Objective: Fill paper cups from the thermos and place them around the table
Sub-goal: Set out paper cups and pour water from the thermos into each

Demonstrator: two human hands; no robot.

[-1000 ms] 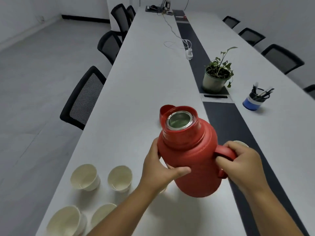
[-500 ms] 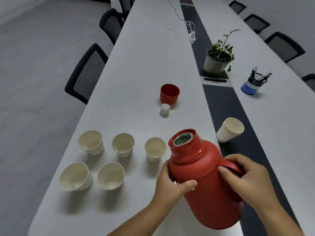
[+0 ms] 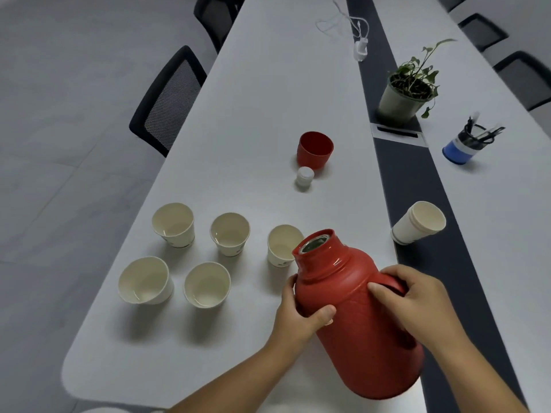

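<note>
Both hands gripped the thermos: left hand wrapped its body, right hand clutched the handle, mouth tilted over the nearest cup.

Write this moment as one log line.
phase: pouring start | thermos: open, tilted to nearest cup | left hand: body | right hand: handle

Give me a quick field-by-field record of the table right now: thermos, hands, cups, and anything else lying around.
thermos: red thermos, open mouth, tilted toward nearest cup
left hand: left hand grips body
right hand: right hand grips handle
upright cups: five paper cups
spare cups: cup stack on its side
lids: red cap, white stopper
other: potted plant, pen holder
</note>
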